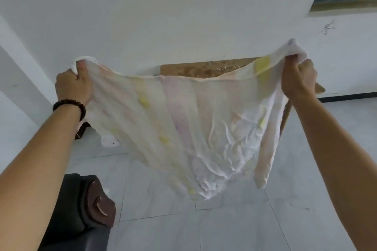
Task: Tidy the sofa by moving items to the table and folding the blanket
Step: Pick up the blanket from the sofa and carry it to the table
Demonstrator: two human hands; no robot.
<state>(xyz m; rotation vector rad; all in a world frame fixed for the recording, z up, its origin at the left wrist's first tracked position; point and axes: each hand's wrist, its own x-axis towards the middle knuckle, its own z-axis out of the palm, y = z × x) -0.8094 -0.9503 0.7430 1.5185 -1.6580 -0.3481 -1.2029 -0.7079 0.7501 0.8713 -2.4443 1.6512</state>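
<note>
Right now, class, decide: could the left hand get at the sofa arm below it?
Probably not at once: the left hand grips a corner of the raised blanket. Nothing lies between it and the sofa arm, though.

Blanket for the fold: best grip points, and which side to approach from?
Probably the two top corners, each from its outer side, as now: left hand grips one bunched corner, right hand the other. That holds the blanket spread; the lower part hangs limp and crumpled, offering no firm hold.
</note>
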